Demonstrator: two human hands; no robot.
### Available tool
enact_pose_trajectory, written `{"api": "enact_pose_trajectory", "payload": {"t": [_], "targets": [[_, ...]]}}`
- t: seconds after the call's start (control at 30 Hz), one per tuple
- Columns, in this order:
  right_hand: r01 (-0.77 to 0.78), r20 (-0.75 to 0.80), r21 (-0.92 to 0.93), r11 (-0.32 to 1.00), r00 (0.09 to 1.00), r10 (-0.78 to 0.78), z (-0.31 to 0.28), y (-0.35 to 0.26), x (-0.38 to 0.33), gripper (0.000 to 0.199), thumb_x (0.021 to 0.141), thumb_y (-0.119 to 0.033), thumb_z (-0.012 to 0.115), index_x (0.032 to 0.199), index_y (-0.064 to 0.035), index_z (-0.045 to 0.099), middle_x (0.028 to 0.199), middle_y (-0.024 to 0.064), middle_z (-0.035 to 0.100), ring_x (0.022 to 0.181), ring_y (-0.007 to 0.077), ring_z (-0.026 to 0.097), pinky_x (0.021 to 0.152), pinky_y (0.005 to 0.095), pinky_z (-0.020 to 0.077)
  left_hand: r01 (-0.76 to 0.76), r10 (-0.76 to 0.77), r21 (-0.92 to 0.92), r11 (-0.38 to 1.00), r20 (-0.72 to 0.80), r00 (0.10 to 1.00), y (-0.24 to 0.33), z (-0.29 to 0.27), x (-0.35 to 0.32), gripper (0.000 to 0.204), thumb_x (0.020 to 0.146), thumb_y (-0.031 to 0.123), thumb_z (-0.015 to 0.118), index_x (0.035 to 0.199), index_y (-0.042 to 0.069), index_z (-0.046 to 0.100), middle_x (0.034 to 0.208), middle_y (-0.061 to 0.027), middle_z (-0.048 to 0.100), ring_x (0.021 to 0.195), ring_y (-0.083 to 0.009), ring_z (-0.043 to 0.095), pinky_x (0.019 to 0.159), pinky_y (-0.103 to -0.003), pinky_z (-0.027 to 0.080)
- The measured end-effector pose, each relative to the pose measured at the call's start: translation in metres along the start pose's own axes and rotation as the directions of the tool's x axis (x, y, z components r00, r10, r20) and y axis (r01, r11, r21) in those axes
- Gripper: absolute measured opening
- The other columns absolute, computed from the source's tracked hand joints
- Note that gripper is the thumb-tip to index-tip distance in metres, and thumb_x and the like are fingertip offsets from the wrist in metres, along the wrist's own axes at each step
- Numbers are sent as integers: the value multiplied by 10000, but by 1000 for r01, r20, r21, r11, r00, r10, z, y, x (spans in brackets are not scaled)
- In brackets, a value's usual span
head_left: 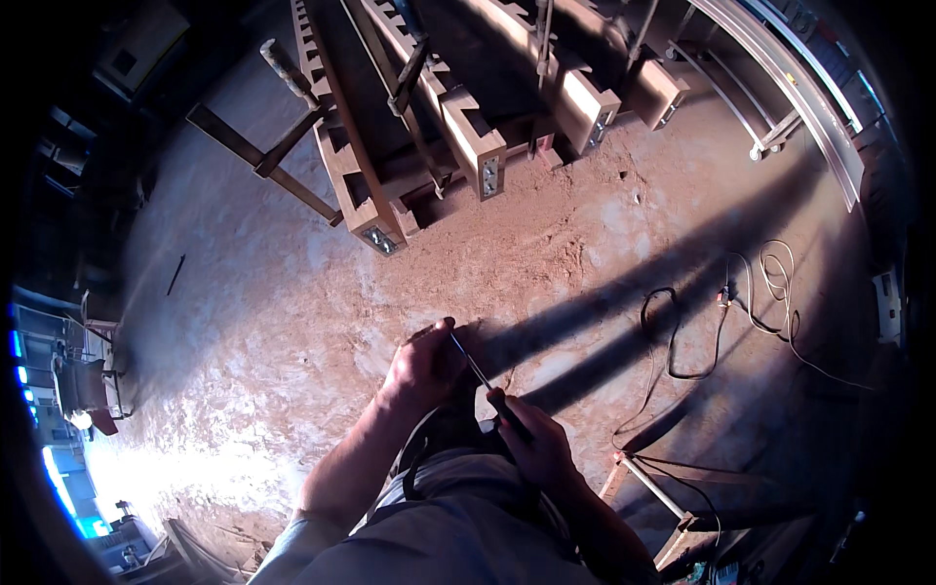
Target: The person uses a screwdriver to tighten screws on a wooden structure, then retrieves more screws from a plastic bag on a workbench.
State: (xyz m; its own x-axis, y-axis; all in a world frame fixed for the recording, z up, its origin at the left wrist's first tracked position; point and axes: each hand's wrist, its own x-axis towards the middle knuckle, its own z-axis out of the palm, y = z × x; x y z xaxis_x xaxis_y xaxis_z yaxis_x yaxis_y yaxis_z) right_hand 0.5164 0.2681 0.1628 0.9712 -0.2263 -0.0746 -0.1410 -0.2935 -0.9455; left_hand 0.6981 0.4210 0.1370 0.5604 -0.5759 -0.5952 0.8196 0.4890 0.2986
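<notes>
My left hand (421, 369) and my right hand (531, 444) are held close together in front of my body, above a dusty floor. Between them runs a thin dark rod-like tool (478, 375), slanting from the left fingertips down to the right hand. The left fingers pinch its upper end and the right hand grips its lower, thicker end. What kind of tool it is cannot be made out in the shadow.
Long notched wooden beams (468, 127) with metal end plates lie at the top on a frame. Black and white cables (726, 307) coil on the floor to the right. A wooden stand (648, 492) is at lower right. Machinery (88, 385) sits at the left edge.
</notes>
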Motion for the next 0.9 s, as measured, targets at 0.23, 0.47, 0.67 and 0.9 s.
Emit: {"api": "enact_pose_trajectory", "payload": {"t": [0.23, 0.47, 0.67, 0.9], "targets": [[-90, -20, 56, 994, 996, 91, 67, 12, 77, 399, 861, -78, 640, 1230, 19, 522, 1097, 230, 623, 1011, 257, 643, 832, 315, 496, -130, 136, 41, 991, -224, 965, 57, -32, 65, 136, 953, 140, 485, 1003, 41, 562, 883, -88, 613, 817, -231, 599, 767, -333, 507], [25, -174, 122, 992, 985, -3, 123, 44, 124, 393, 851, -111, 658, 1217, -36, 536, 881, 162, 634, 777, 292, 644, 686, 350, 506, -118, 130, 60, 991, -255, 958, 101, -51, 103, 147, 963, 130, 462, 1006, 40, 569, 876, -69, 620, 787, -210, 612, 710, -315, 519], [54, -179, 92, 994, 983, -37, 139, 58, 142, 429, 843, -121, 671, 1240, -49, 525, 856, 156, 624, 747, 289, 632, 673, 352, 506, -167, 195, 119, 979, -291, 937, 115, -59, 116, 156, 949, 169, 504, 1029, 61, 585, 849, -58, 648, 771, -207, 631, 615, -292, 487], [67, -192, 113, 991, 980, -45, 142, 58, 143, 439, 839, -121, 676, 1243, -41, 524, 878, 161, 633, 757, 285, 640, 685, 348, 511, -152, 194, 153, 976, -314, 930, 122, -53, 114, 163, 961, 107, 451, 1005, -2, 564, 845, -102, 611, 767, -220, 612, 725, -340, 528]]}}
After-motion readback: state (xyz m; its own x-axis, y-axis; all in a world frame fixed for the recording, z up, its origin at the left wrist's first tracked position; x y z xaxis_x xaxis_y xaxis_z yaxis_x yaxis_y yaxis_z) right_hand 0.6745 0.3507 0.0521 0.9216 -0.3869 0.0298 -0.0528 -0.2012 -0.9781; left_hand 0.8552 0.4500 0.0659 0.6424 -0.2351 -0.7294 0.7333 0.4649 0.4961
